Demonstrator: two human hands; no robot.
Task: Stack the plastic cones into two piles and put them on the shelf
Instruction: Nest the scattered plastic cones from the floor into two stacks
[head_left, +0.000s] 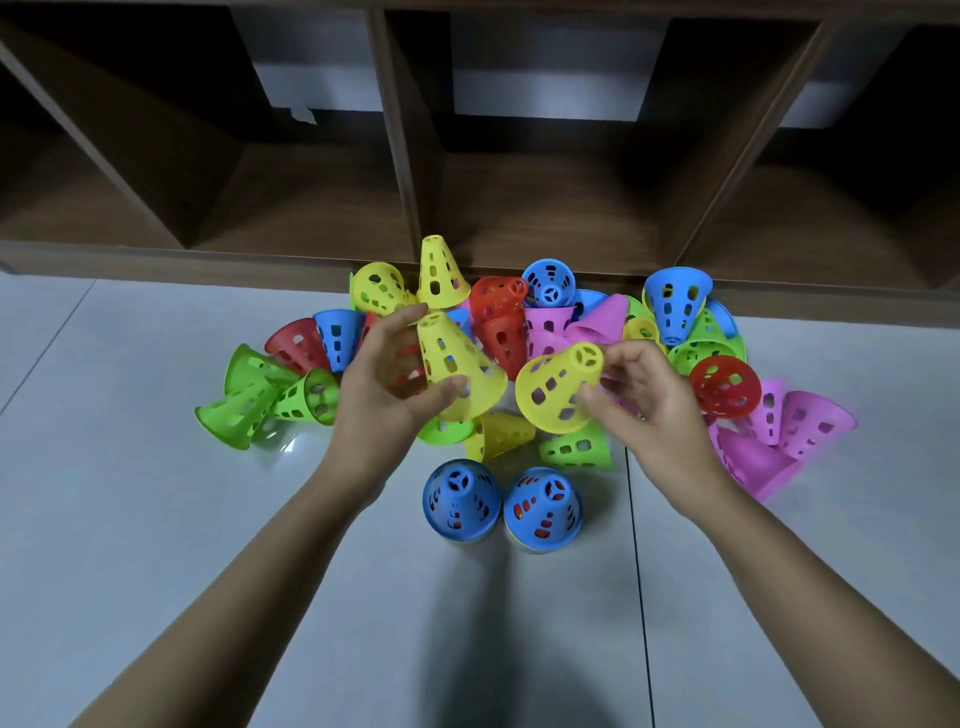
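Head view: the left hand (387, 374) has its grip closed around a yellow cone (457, 364), held nearly upright with thumb at the base rim and fingers behind. The right hand (641, 387) pinches a second yellow cone (561, 389), tipped so its narrow top points up and right and its open base faces the left.

Just nearer than the hands, two started piles (501, 501) stand side by side on the floor (156, 519), each topped by a blue cone with other colours showing through the holes. The loose heap (545, 332) of green, red, blue, pink and yellow cones lies beyond, against the foot of the shelf (415, 171), whose compartments hold nothing visible.

The step looks like picking and stacking, early on. Next, each held cone wants turning base-down and lowering squarely over a pile top.

How many cones each pile holds cannot be told; the hands cover part of the heap.
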